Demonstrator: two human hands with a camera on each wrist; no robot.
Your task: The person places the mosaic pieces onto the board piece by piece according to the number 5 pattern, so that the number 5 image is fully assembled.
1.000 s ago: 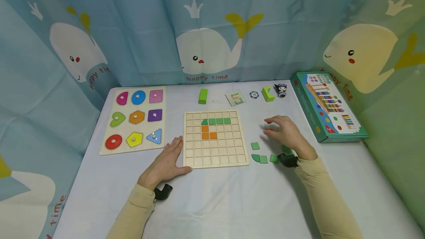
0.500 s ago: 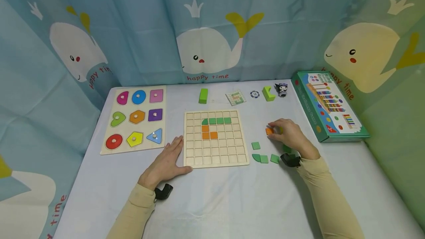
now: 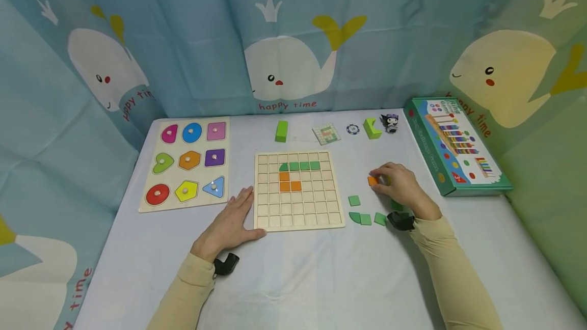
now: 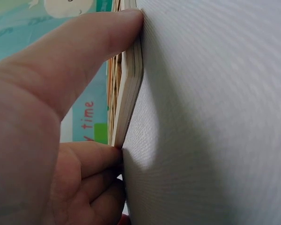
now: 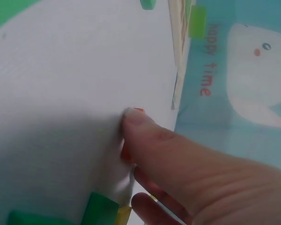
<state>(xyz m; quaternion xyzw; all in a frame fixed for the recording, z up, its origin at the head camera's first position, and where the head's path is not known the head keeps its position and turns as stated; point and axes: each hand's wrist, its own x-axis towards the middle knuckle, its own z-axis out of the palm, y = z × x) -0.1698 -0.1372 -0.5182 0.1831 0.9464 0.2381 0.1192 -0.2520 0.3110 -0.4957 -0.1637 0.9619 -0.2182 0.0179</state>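
pinched between the thumb and fingers of the right hand (image 3: 400,186) is a small flat orange tile (image 3: 372,181), partly hidden by the fingertips; from my feeds i cannot tell whether it touches the white cloth (image 3: 293,279). i see it to the right of the square pale wooden grid board (image 3: 298,211), well apart from it. a yellow piece (image 5: 123,216) shows beside that hand, and loose green tiles (image 3: 365,219) lie near its wrist, one with a curved side. across from it, i have the left hand (image 3: 231,225) with fingers straight and thumb spread wide, the fingers along the board's left edge and the thumb against its near edge. set in the board's cells, i make out a row of green pieces (image 3: 304,166) above three orange squares (image 3: 285,186) forming an l.
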